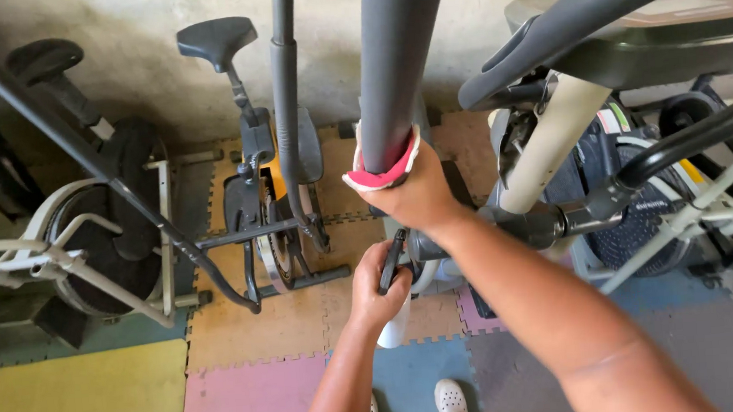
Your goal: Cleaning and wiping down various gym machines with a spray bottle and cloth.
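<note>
Foam-mat gym floor, right hand clutching red cloth around upright pole, left hand gripping seemingly upright spray bottle.

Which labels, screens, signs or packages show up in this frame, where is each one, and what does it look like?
Console panel: top right, on the nearest machine; flat, pale, sloped, dark-rimmed; whether it is a screen is unclear.
Sticker: right of centre, on the white frame; small, red and green stripes.
Marking: on the dark wheel housing, right; a short pale line.
Spray bottle: in the left hand; white, dark trigger.
No signs.
</note>
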